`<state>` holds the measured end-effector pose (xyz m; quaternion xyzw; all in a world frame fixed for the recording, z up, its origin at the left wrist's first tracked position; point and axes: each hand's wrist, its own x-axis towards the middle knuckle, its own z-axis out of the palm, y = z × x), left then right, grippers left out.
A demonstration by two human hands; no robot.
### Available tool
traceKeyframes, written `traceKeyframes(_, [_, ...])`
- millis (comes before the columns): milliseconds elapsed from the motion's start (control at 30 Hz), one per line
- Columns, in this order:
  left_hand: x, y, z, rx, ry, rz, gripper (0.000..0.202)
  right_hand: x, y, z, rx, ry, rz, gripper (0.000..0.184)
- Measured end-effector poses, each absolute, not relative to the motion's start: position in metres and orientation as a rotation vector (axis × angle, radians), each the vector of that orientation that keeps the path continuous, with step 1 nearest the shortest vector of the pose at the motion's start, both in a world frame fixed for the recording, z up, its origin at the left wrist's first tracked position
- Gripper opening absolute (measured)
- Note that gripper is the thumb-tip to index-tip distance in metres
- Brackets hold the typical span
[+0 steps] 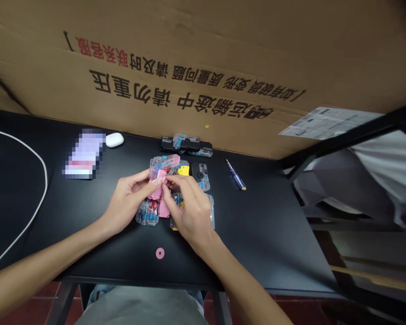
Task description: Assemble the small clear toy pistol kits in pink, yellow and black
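Well, much here is hard to make out: the fingers cover most of the pink plastic part (158,189), and the flat object (84,153) left of the heap of clear plastic packets (200,177) is pixelated past naming. A blurred grey-and-white shape (352,180) right of the heap is also unclear. The left hand (130,203) curls closed around the pink part, and the right hand's fingertips (167,181) pinch its upper end, so both hands grip it directly above the heap.

The heap lies on a black desk (267,239), with a large cardboard carton (189,54) bearing upside-down Chinese print beyond it. A blue-handled screwdriver (236,174) lies just right of the heap, and a white earbud case (114,140) lies left of it, past which runs a white cable (27,180). A pink ring (160,253) sits apart on the near side.
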<state>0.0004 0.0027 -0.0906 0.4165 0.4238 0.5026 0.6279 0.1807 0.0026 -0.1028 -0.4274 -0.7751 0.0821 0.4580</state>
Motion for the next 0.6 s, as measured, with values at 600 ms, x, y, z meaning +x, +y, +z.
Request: traceKeyframes(600, [-0.001,-0.004,-0.078,1.222,1.011,1.237,0.029,0.184,-0.002,-0.087,-1.027,-1.585,0.568,0.020])
